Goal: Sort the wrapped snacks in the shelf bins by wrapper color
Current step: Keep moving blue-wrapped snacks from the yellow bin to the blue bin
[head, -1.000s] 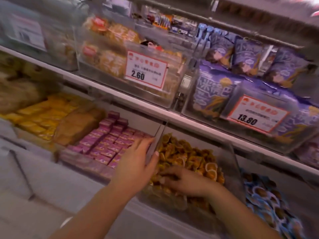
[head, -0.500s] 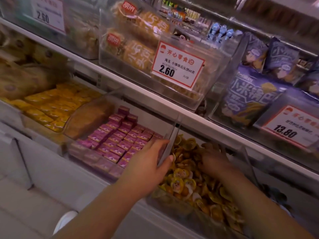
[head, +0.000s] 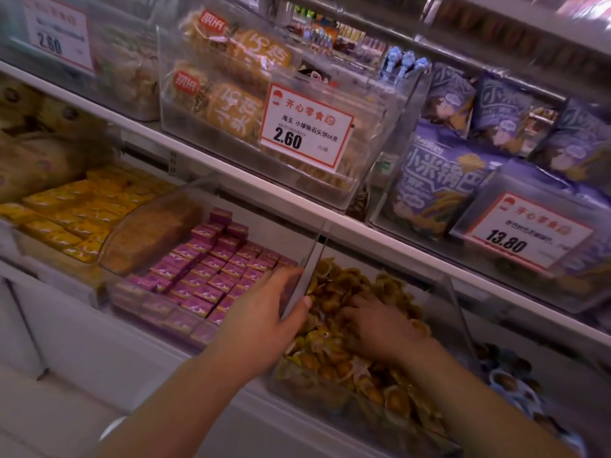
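1. Landmark first: the clear divider [head: 312, 264] standing between the bin of purple wrapped snacks [head: 211, 276] and the bin of orange wrapped snacks [head: 347, 328].
2. Left hand [head: 264, 322] sits right on that divider, thumb on the orange side, fingers on the purple side. Its grip is wrapped around the panel's edge, it seems, steadying it.
3. Right hand [head: 377, 328] is just right of the divider, palm down, fingers buried in the orange pile. Whether that grip is pinching a snack, I cannot tell; the fingertips are hidden.
4. Yellow wrapped snacks [head: 76, 213] lie well left of the divider, beyond the purple ones.
5. To do this well, I reckon: rake the pile gently, watch for any off-color wrapper, lift it clear over the divider rather than dragging, and keep the left hand bracing so nothing spills across.
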A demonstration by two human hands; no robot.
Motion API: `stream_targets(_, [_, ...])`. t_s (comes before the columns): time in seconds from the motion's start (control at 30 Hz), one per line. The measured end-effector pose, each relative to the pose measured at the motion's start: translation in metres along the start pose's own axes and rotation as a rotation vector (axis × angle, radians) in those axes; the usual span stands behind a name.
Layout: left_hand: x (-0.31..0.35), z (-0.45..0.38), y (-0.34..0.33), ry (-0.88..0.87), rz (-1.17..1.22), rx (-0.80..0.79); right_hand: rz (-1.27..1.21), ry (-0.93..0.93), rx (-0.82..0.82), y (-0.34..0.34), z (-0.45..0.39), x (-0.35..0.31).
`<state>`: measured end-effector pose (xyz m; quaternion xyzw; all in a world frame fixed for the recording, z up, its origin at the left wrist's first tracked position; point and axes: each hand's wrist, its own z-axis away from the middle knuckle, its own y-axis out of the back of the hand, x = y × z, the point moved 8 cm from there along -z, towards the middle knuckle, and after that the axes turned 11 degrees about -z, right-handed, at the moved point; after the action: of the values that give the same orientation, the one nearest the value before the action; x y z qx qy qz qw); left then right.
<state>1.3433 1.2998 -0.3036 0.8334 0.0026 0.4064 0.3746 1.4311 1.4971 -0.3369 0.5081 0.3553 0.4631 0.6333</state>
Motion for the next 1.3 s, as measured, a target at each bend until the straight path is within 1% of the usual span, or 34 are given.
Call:
stream_targets(0.07, [0.001, -0.001, 0.000, 0.002, -0.004, -0.003, -0.032, -0.041, -0.018, 0.005, 0.006, 0.014])
stream_targets(0.17, [0.003, -0.002, 0.000, 0.003, -0.016, 0.008, -0.014, -0.086, -0.022, 0.009, 0.007, 0.020])
stream_targets(0.3, [0.003, -0.002, 0.000, 0.019, -0.008, 0.003, -0.025, -0.155, -0.071, -0.006, -0.005, 0.009])
stream_targets(0.4, [0.005, -0.001, 0.002, 0.031, -0.006, 0.015, -0.032, -0.165, -0.048, -0.022, -0.017, -0.002])
stream_targets(0.47, [0.006, -0.001, 0.002, 0.036, -0.011, 0.014, -0.096, -0.196, -0.039, -0.027, -0.023, -0.003])
stream_targets(0.57, [0.006, -0.001, 0.002, 0.055, -0.015, 0.012, -0.239, -0.240, -0.076, -0.030, -0.028, -0.001])
stream_targets(0.67, [0.007, 0.000, 0.001, 0.076, -0.016, 0.016, -0.275, -0.262, -0.109, -0.030, -0.032, -0.001])
stream_targets(0.73, [0.008, 0.000, 0.001, 0.090, -0.032, 0.027, -0.309, -0.252, -0.096, -0.027, -0.034, -0.007])
stream_targets(0.83, [0.009, 0.000, 0.002, 0.106, -0.032, 0.042, -0.472, -0.204, -0.013, -0.023, -0.034, -0.015])
stream_targets(0.9, [0.010, 0.000, 0.002, 0.100, -0.033, 0.048, -0.720, -0.219, 0.009, -0.022, -0.032, -0.011])
stream_targets(0.97, [0.010, -0.001, 0.003, 0.097, -0.028, 0.057, -1.078, -0.257, 0.041, -0.021, -0.033, -0.009])
stream_targets(1.0, [0.010, -0.001, 0.002, 0.098, -0.026, 0.062, -1.194, -0.279, 0.072, -0.021, -0.034, -0.010])
stream_targets(1.03, [0.010, -0.001, 0.002, 0.098, -0.028, 0.064, -1.232, -0.292, 0.096, -0.021, -0.036, -0.014])
stream_targets(1.07, [0.009, -0.001, 0.002, 0.100, -0.030, 0.064, -1.189, -0.292, 0.109, -0.021, -0.038, -0.020])
stream_targets(1.13, [0.008, -0.001, 0.001, 0.102, -0.025, 0.057, -0.891, -0.285, 0.114, -0.024, -0.044, -0.033])
stream_targets(1.2, [0.008, -0.001, 0.001, 0.091, -0.011, 0.049, -0.599, -0.327, 0.128, -0.023, -0.046, -0.036])
stream_targets(1.3, [0.008, -0.002, 0.002, 0.077, 0.008, 0.035, -0.338, -0.363, 0.069, -0.023, -0.048, -0.030])
